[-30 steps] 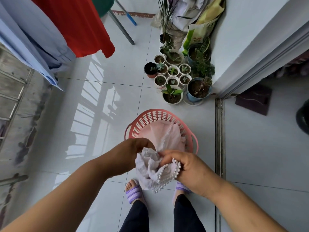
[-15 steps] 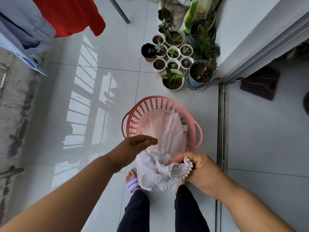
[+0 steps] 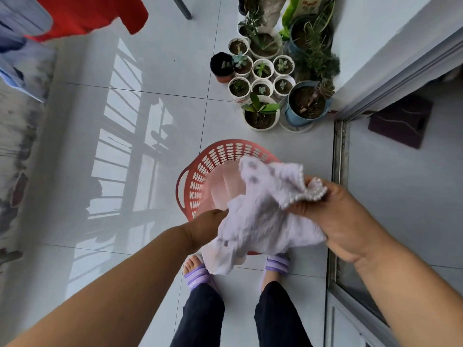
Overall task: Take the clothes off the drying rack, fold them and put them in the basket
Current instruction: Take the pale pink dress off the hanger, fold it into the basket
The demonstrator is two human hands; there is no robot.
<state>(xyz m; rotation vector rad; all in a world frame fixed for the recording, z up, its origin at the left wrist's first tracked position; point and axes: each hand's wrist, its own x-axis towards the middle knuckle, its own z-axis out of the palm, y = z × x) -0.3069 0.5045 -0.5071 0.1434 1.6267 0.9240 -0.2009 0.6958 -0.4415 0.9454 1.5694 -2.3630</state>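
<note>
A small white garment with a beaded trim (image 3: 263, 211) hangs spread between my hands, above the pink laundry basket (image 3: 200, 176) on the floor. My right hand (image 3: 333, 219) grips its trimmed edge at the upper right. My left hand (image 3: 205, 229) is at the lower left side of the garment, its fingers hidden behind the cloth. A pale pink cloth (image 3: 225, 186) lies inside the basket. A red garment (image 3: 82, 13) and light blue clothes (image 3: 17, 46) hang at the top left.
Several potted plants (image 3: 275, 78) stand on the tiled floor beyond the basket, by the white wall. A sliding door track (image 3: 338, 171) runs along the right, with a dark mat (image 3: 400, 121) past it. My feet in purple slippers (image 3: 198, 276) are just behind the basket.
My right hand has lifted the trimmed edge up and to the right, so the crumpled garment has opened out. My left hand has gone in under the cloth. The view has tilted further down.
</note>
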